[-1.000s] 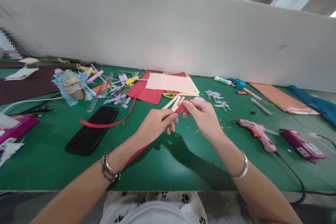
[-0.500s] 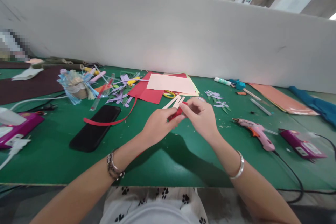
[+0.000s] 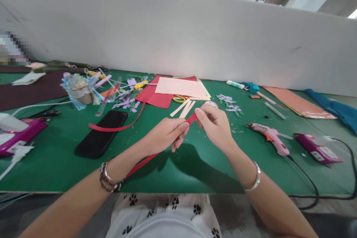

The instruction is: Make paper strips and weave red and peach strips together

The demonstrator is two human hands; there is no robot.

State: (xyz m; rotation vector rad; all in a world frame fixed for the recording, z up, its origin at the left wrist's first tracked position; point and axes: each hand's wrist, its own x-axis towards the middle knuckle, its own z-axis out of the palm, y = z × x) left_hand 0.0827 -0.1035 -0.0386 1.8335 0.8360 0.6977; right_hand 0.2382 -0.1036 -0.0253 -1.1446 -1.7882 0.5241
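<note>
Between my two hands a red paper strip (image 3: pixel 192 118) is held taut over the middle of the green table. My left hand (image 3: pixel 167 134) is closed round it, and its tail runs out below my left wrist toward the table's front edge. With thumb and fingertips my right hand (image 3: pixel 213 124) pinches the other end. Just beyond my hands lie pale peach paper strips (image 3: pixel 184 109) and yellow-handled scissors (image 3: pixel 179 98), partly under a pale pink sheet (image 3: pixel 181 87). A roll of tape (image 3: pixel 211 103) sits behind my right hand.
Another red strip (image 3: pixel 111 129) lies across a black phone (image 3: pixel 102 134) at left. A pink glue gun (image 3: pixel 270 137) and a purple power strip (image 3: pixel 318 150) are at right. Purple paper pieces (image 3: pixel 129 96) and red sheets (image 3: pixel 157 98) lie behind. A white partition (image 3: pixel 181 33) closes the back.
My hands have drawn slightly apart, the left moving left and down, and a short flat stretch of red strip now shows between them. More of its tail appears under my left wrist.
</note>
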